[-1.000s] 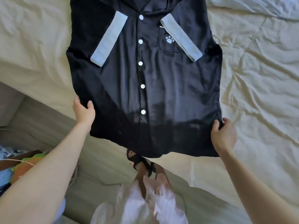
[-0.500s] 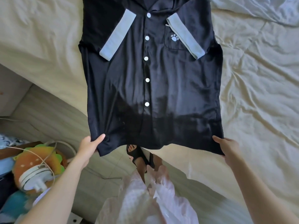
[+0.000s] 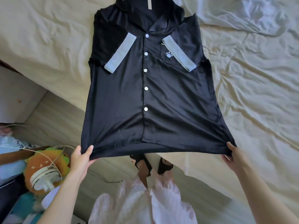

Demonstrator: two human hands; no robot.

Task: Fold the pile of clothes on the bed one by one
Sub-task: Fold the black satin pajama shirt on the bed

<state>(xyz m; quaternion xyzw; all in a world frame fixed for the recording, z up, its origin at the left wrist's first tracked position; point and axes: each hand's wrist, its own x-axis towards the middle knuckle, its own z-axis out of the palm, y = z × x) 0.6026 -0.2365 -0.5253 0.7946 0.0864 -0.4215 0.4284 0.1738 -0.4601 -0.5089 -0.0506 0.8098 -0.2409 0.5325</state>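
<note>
Both hands have a grip on the shirt's bottom hem, and we can see it plainly: our left hand (image 3: 80,159) pinches the near left corner with the thumb on top of the cloth, and our right hand (image 3: 233,156) pinches the near right corner, fingers tucked under the edge. Between them the hem is pulled taut and lifted just off the bed's edge.

Now the black shirt (image 3: 150,88) itself: it lies face up on the bed (image 3: 252,81), buttoned, sleeves already folded in across the chest with their pale cuffs (image 3: 119,53) angled toward the buttons. Its long axis runs straight away from us, collar (image 3: 155,28) at the far end, hem at the near end. So everything left to fold lies forward of our grip, and both hands sit about equally near, one per corner.

We'd judge the coming move is to carry the hem up and over toward the collar; that calls for both corners travelling together, or the slippery-looking cloth may skew.

As for containers, we see none. Beside the bed on our left there's only clutter with a round orange toy (image 3: 47,172) and a cord.
</note>
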